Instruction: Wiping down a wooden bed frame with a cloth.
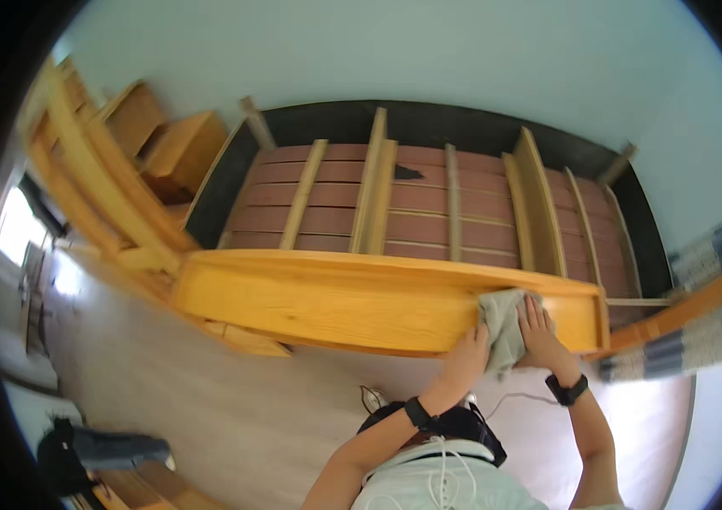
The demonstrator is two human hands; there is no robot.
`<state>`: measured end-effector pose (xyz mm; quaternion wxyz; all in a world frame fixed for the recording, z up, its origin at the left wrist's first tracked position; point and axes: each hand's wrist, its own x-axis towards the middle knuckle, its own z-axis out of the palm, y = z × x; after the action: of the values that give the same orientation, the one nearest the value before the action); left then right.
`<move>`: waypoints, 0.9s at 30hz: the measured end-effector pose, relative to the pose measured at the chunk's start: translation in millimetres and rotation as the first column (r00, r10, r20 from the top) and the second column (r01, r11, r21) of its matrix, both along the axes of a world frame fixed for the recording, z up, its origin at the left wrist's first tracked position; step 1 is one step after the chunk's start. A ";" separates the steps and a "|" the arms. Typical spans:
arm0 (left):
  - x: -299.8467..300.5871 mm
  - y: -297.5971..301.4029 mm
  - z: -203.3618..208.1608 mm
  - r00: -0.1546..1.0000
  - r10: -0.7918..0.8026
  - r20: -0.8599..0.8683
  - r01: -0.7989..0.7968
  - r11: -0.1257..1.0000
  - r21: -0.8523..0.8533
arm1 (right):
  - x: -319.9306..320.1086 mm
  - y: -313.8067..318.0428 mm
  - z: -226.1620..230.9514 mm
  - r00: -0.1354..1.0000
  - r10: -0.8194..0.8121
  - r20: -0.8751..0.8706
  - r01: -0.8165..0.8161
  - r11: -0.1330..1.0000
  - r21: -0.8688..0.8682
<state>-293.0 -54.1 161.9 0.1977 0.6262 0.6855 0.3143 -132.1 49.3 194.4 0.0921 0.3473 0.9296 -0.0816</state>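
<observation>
Cloth (505,325), grey: on the board's (335,296) right end, bunched, we judge, by pressing; board: along the bed's (446,123) near side, seemingly supported there; right hand (541,336): flat, extended over the cloth; left hand (467,355): half curled at its left edge, whether pinching we cannot tell

- Right of centre: cloth (505,330), soft, matt, creased fabric.
- Centre: long panel (335,297), smooth, glossy wood with faint grain.
- Upper middle: crosswise slats (303,195), pale, matt wood.
- Lower left: floor (208,399), smooth, slightly shiny.
- Top: wall (378,51), smooth, matt.
- Right edge: striped fabric (691,343), matt.
</observation>
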 end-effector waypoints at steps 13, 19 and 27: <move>-170.5 -93.9 -2.7 0.908 0.417 0.049 -0.416 0.909 -0.029 | -207.7 -53.1 -1.9 0.965 0.252 -0.077 -0.257 0.964 -0.068; -244.8 -127.4 14.0 0.761 0.649 -0.003 -0.649 0.761 0.013 | -306.8 -84.0 -2.9 0.916 0.352 -0.191 -0.361 0.932 -0.014; -241.0 -125.1 8.6 0.696 0.687 -0.208 -0.692 0.719 0.059 | -315.3 -113.1 -15.8 0.900 0.265 -0.347 -0.275 0.961 0.022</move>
<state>-533.9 -179.2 170.6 -0.0024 0.3514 0.8910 0.2874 -447.4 -63.8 178.6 -0.0576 0.1938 0.9692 -0.1408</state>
